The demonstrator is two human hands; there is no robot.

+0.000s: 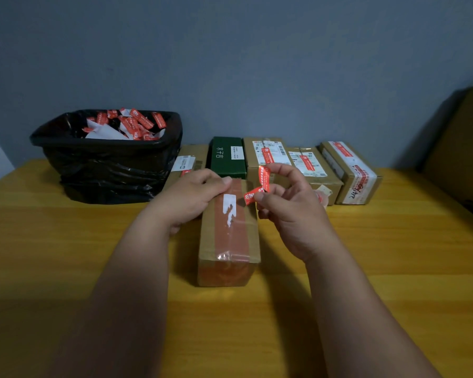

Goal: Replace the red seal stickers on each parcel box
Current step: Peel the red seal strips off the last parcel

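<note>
A long brown parcel box (230, 241) wrapped in brown tape lies in the middle of the wooden table (393, 268). White torn paper residue (229, 205) marks its top. My left hand (191, 197) grips the box's far left end. My right hand (290, 205) pinches a crumpled red seal sticker (258, 185) just above the box's far right corner, peeled free of the box.
A black-bagged bin (107, 159) full of discarded red stickers and white backing stands at the back left. Several parcel boxes line the wall: a green one (225, 159) and brown ones (268, 156) (309, 165) (352, 173) bearing red seals. A dark bulky object (462, 148) sits far right.
</note>
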